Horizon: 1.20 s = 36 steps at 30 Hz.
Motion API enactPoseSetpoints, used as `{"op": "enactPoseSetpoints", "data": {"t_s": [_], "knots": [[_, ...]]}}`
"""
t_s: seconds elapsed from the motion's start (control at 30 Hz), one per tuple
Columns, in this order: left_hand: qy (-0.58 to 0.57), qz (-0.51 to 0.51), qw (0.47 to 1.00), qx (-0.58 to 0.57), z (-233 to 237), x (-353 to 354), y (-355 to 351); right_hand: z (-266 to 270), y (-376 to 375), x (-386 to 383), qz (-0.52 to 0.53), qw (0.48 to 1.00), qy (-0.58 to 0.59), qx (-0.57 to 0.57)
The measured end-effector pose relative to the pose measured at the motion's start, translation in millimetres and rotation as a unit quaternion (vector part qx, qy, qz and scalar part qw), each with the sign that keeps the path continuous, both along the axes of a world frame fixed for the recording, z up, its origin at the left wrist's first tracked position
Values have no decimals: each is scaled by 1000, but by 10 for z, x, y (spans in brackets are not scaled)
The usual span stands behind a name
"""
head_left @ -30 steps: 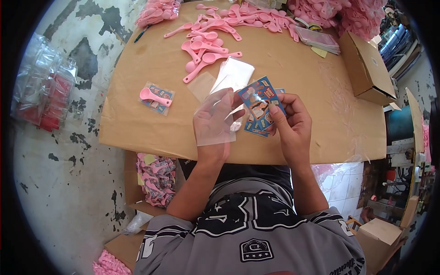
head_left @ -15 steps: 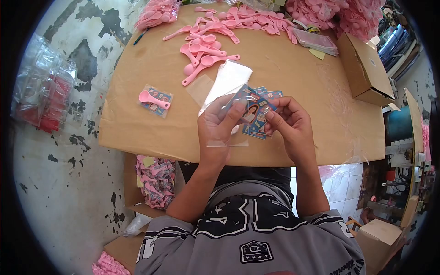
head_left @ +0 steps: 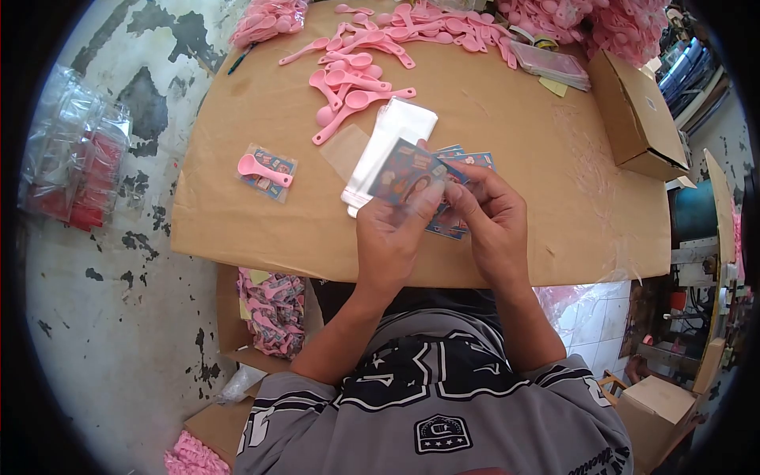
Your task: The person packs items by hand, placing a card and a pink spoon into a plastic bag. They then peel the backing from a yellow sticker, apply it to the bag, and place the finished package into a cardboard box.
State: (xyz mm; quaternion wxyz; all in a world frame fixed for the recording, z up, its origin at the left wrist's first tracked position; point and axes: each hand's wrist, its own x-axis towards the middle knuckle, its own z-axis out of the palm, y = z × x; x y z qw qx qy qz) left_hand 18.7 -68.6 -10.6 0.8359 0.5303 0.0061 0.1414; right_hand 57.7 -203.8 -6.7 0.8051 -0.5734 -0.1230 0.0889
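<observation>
My left hand [head_left: 393,236] grips a small clear plastic bag with a printed blue picture card [head_left: 405,180] inside it. My right hand [head_left: 488,218] pinches the same bagged card at its right edge. Both hands hover over a stack of more blue cards [head_left: 467,162] lying on the brown table [head_left: 522,134]. A pile of empty clear bags [head_left: 389,134] lies just beyond my left hand. A finished packet with a pink spoon and a card [head_left: 267,171] rests to the left.
Loose pink spoons [head_left: 352,83] are scattered at the far side, with bigger heaps [head_left: 586,20] at the back. A cardboard box [head_left: 637,119] stands at right. A box of filled packets [head_left: 273,309] sits under the table's near edge. Red packets in bags [head_left: 75,170] lie on the floor left.
The card has gone from my right hand into the clear bag held by my left hand. Both hands have drawn together over the card stack.
</observation>
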Motion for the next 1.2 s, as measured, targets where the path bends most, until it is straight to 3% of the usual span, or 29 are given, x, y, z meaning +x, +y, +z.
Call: {"op": "enactPoseSetpoints", "data": {"t_s": [0.1,0.2,0.6,0.7,0.9,0.93,1.0,1.1,1.2], "knots": [[-13,21,996,-83,26,44,-32,-84,-30,-32,4,1000,16,17],[-44,-20,981,-187,141,98,45,-133,-35,-93,1,999,35,1],[-42,-81,950,-298,22,128,7,-97,99,-209,-16,998,53,16],[-55,-83,955,-280,31,94,-47,-189,168,-196,-54,998,-30,-31],[-46,-71,962,-261,102,20,-19,-241,254,-161,-70,995,-65,-12],[-38,-65,963,-258,84,20,25,-163,263,-183,-94,988,-105,-67],[-15,-47,964,-261,77,22,122,58,286,-258,-141,957,-183,-176],[2,-7,959,-283,51,59,270,111,193,-169,-89,844,-455,-270],[-27,-8,939,-342,-71,76,604,281,70,-136,12,827,-466,-313]]}}
